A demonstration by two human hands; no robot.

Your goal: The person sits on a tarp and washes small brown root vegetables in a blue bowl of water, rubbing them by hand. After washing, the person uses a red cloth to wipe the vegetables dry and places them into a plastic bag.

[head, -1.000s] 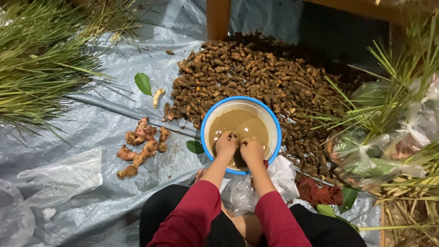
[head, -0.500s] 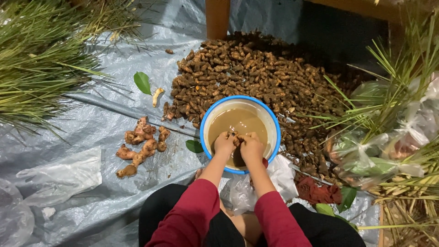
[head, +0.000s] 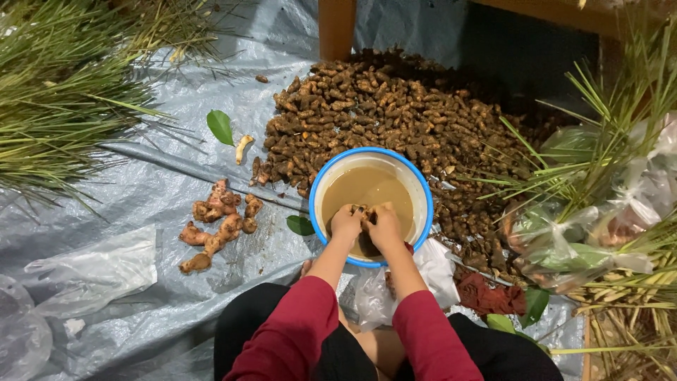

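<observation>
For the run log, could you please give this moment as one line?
left hand + right hand: together on small root over muddy water | blue-rimmed bowl | dirty root pile behind | cleaned roots left

Both forearms reach forward and converge, red sleeves pushed up above the wrists. The left hand [head: 345, 223] and right hand [head: 384, 226] sit close together, knuckles up, fingers curled inward and touching each other. Whether either grip is fully closed cannot be told.
</observation>
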